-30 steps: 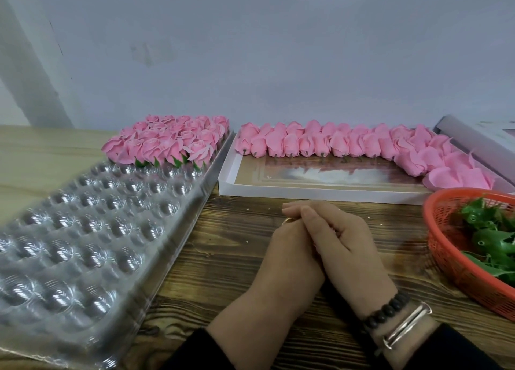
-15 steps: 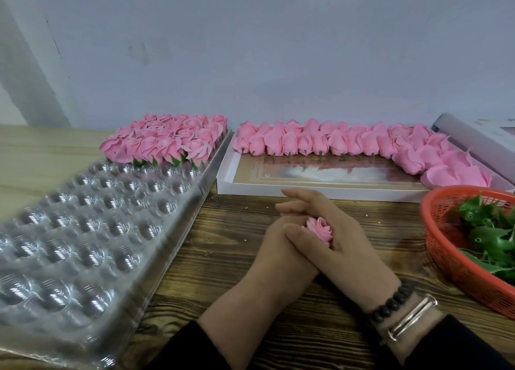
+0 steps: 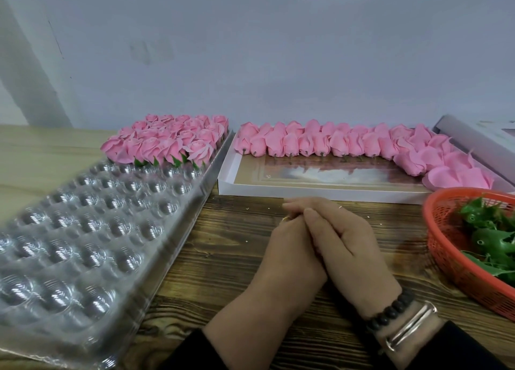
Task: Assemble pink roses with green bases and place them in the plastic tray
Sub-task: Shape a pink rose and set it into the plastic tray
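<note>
Wooden table (image 3: 237, 247): right hand (image 3: 351, 247) folded over left hand (image 3: 289, 252) (contents hidden).

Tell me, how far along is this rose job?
Done: assembled roses fill only the far rows of the plastic tray. In hand: the left hand and right hand are clasped; contents hidden. Left: loose rose heads in the white box, green bases in the basket.

The left hand (image 3: 289, 252) and right hand (image 3: 348, 247) are pressed together on the wooden worktop (image 3: 228, 252) — whatever lies between them is hidden. A clear plastic tray (image 3: 83, 230) is seen at left, its far rows filled with assembled roses (image 3: 167, 144). Loose pink rose heads (image 3: 348, 144) are lined in a white box (image 3: 306, 192) — green bases (image 3: 490, 238) are held in an orange basket (image 3: 446, 255).
</note>
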